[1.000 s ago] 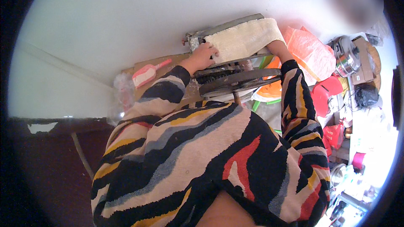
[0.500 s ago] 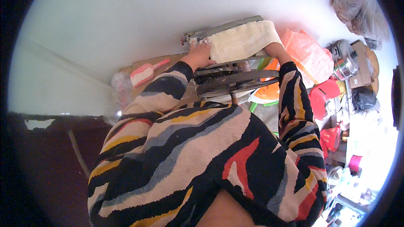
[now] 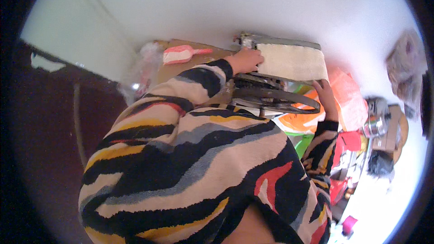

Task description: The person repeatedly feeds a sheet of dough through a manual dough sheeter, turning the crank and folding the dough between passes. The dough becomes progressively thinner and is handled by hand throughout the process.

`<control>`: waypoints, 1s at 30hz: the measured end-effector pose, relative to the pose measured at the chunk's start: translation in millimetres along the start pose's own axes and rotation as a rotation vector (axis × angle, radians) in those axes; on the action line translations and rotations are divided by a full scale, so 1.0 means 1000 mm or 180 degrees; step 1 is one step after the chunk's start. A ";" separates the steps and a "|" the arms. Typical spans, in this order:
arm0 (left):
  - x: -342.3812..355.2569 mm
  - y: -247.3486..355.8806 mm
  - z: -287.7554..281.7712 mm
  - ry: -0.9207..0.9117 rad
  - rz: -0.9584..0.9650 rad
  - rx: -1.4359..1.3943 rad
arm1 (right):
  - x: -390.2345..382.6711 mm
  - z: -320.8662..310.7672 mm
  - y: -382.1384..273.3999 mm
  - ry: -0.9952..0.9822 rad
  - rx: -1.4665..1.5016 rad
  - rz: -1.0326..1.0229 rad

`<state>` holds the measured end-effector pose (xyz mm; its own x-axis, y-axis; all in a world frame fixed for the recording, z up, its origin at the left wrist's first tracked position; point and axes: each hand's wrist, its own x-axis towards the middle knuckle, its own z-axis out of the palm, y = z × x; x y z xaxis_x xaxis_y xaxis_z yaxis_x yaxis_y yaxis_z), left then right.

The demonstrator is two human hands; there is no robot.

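A wide cream dough sheet [image 3: 291,59] lies over the top of a metal roller machine with a large spoked handwheel [image 3: 275,100] on its near side. My left hand [image 3: 246,60] is at the machine's left end, beside the sheet's left edge. Its fingers are curled in, and whatever is under them is hidden. Below the sheet's near right corner, my right hand [image 3: 327,97] has its thumb and fingers apart, with the tips at the sheet's hanging edge.
Left of the machine, a pink scoop [image 3: 181,54] holding pale flour lies on cardboard [image 3: 172,73]. Clear plastic [image 3: 149,61] is bunched beside it. An orange-pink bag [image 3: 348,99] stands at the right, near a steel pot [image 3: 376,119]. A white wall rises behind.
The view has shifted, so the machine appears farther right. My left hand has curled its fingers at the machine's end. My right hand has come out from beneath the sheet to its near edge.
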<state>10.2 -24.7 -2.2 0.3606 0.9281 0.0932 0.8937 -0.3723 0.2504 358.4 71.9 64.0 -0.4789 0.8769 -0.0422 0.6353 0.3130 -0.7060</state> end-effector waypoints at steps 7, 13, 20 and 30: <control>-0.001 0.005 0.004 0.0804 0.0519 -0.0532 | -0.067 -0.007 -0.044 0.0375 0.0112 0.0248; -0.013 0.020 -0.020 -0.0261 -0.0027 -0.0754 | -0.096 0.009 -0.050 0.0769 0.0520 0.0212; -0.029 -0.004 -0.035 0.0027 0.0111 -0.0972 | -0.109 0.021 -0.072 0.0970 0.0400 0.0073; -0.216 -0.210 0.024 0.0439 -0.2651 -0.0471 | -0.082 0.050 -0.073 0.1303 0.0225 -0.0128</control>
<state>-249.3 -147.2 -98.2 -0.4423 0.8947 -0.0630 0.8052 0.4270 0.4114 320.9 -41.2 83.7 -0.2130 0.9416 0.2608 0.5710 0.3366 -0.7488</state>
